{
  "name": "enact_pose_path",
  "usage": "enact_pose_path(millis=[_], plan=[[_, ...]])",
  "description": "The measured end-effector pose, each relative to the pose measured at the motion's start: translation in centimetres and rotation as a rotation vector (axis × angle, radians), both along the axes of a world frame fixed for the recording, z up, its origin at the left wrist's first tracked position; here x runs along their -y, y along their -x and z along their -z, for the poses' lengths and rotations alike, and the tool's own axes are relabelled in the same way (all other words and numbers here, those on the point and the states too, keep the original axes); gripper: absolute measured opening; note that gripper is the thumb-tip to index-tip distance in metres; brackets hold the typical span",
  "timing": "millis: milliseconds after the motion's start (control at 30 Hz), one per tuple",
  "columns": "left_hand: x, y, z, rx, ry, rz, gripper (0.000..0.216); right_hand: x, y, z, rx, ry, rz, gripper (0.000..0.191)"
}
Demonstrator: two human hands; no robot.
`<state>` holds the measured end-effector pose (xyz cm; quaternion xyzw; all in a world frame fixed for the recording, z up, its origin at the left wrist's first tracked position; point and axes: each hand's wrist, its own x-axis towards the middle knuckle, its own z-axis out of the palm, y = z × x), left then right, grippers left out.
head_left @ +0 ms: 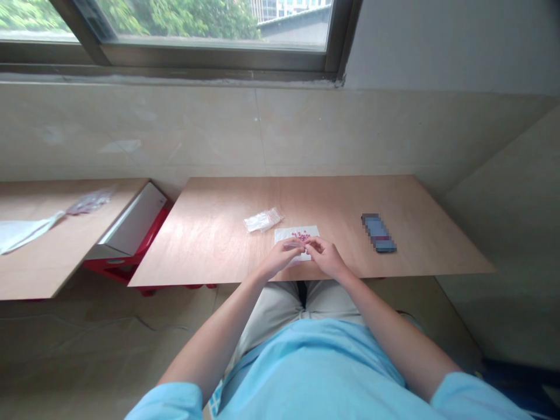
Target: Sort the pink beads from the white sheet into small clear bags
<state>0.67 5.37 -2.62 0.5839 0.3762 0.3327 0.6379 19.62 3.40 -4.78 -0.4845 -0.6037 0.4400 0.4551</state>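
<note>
A white sheet (311,230) lies near the front of the table, with several small pink bead-like pieces (301,235) spread on it. Over the sheet's lower part, my left hand (282,256) is closed, fingertips pinched together. Something thin and translucent shows at its fingers, too small to name. My right hand (327,256) meets it from the other side, thumb and forefinger also in a pinch. Whatever sits between the right fingertips is too small to make out. The two hands' fingertips are almost touching.
A clear plastic bag (263,220) lies behind the sheet to the left. On the right is a phone (378,233), pixelated. A second table (26,274) stands at the left with a white cloth-like sheet (30,230); a red stool (149,239) is between the tables.
</note>
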Motion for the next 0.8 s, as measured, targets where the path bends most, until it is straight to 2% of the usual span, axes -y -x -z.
enact_pose_path(millis=[267,433,567,800], plan=[[0.6,-0.4,-0.8,0.12,0.071,0.008,0.038,0.2,-0.3,0.7,-0.079,0.073,-0.025,0.032],[1.0,-0.6,-1.3,0.119,0.151,0.028,0.042,0.1,-0.5,0.5,-0.125,0.091,-0.055,0.032],[0.9,-0.6,-0.8,0.122,0.175,0.043,0.043,-0.1,-0.8,0.5,-0.113,0.078,-0.052,0.033],[0.3,-0.6,0.6,0.102,0.131,-0.012,0.039,-0.2,-0.8,1.0,-0.093,0.064,-0.052,0.033]])
